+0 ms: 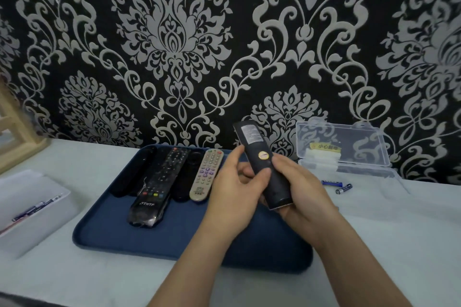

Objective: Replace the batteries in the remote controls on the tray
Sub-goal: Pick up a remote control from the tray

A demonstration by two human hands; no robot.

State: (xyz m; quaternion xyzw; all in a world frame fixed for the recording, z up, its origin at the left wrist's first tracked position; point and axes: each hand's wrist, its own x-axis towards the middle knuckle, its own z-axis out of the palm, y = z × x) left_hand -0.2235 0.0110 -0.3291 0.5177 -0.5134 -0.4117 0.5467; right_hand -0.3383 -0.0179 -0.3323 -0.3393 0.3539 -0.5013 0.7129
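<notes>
Nearest, two bare forearms, up from the near edge of the surface, meeting over the right half of the blue tray [112,227]. Held between them, clear of the tray: black remote [259,154], back side up, top end tilted toward the wall, grey label near the top, round yellow sticker at mid-length. Left hand [232,187] on its left side, fingers [236,157] curled against that edge, thumb laid across the back just below the sticker. Right hand [304,189] wrapped round the lower half from the right, fingers [283,163] curled over the right edge, lower end sitting in the palm. Both grips closed on the remote. Pale strip showing at its lower end, too small to tell what.

On the tray's far left part, side by side, lengthwise toward the wall: slim black remote [134,174] outermost, film-wrapped remote [157,187] with coloured buttons, another dark remote [185,179], then beige remote [205,174] just beside the left hand.

By the far right edge of the surface, against the wall: clear plastic box [344,157], lid open and upright. Just in front of it, off the tray, two loose batteries [333,183], near each other. At the left edge, white container [32,182] with spare batteries [37,205] inside. Far left corner: wooden frame [17,137]. Behind everything, black wallpaper [174,32] with silver damask.
</notes>
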